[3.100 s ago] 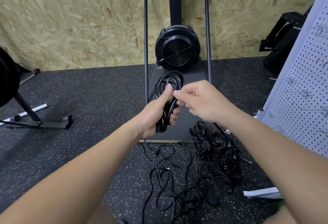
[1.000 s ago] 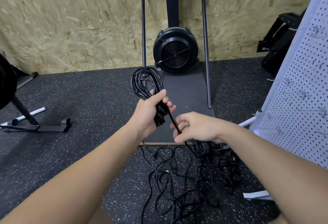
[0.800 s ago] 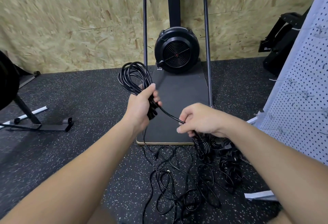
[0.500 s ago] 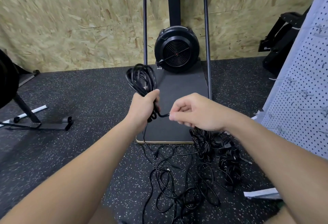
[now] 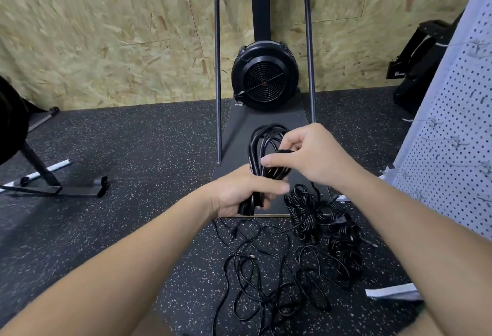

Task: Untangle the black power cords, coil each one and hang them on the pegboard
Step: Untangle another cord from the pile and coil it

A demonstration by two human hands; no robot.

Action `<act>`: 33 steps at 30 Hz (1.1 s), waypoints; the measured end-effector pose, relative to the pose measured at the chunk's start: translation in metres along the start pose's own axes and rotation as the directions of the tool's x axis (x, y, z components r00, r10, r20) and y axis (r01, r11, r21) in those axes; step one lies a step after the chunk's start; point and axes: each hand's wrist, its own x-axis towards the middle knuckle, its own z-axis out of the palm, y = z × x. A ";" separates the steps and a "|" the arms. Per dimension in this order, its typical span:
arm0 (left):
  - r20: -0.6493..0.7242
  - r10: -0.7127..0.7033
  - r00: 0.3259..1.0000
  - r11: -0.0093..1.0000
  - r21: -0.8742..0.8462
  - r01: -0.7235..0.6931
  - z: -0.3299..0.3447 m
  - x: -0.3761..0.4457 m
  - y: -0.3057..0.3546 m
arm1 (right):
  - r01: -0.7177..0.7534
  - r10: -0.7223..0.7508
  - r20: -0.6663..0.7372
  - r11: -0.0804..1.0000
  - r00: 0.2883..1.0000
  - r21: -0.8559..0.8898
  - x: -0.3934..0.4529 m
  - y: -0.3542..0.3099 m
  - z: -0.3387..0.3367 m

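Observation:
My left hand [image 5: 241, 192] grips the lower part of a coiled black power cord [image 5: 262, 144], whose loops stand up above my fist. My right hand [image 5: 308, 158] pinches the cord's free end where it crosses the middle of the coil. On the floor below lies a tangle of thin black cords [image 5: 263, 277], and to its right sit bundled thicker cords [image 5: 327, 229]. The white pegboard [image 5: 458, 128] with wire hooks stands at the right edge.
A black fan machine [image 5: 265, 76] on a dark platform with a tubular frame stands straight ahead against the chipboard wall. A black stand [image 5: 50, 184] sits at the left. A white paper strip [image 5: 394, 291] lies at the lower right.
The coil has swung from the left to in front of the platform. My right hand has moved up and over the coil, carrying the free end across it.

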 end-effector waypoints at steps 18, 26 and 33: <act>-0.426 0.182 0.886 0.951 -0.152 -0.269 -0.036 0.002 0.008 | -0.169 0.164 0.050 0.978 0.985 0.122 0.002 0.017 0.009; -0.131 0.231 0.964 0.954 0.224 -0.198 -0.012 -0.003 0.003 | -0.073 0.173 -0.169 0.877 0.970 0.474 0.004 -0.011 0.012; -0.171 0.209 0.963 0.978 0.021 -0.208 0.022 0.004 0.002 | -0.012 0.117 -0.379 0.963 0.918 0.268 0.005 -0.014 0.002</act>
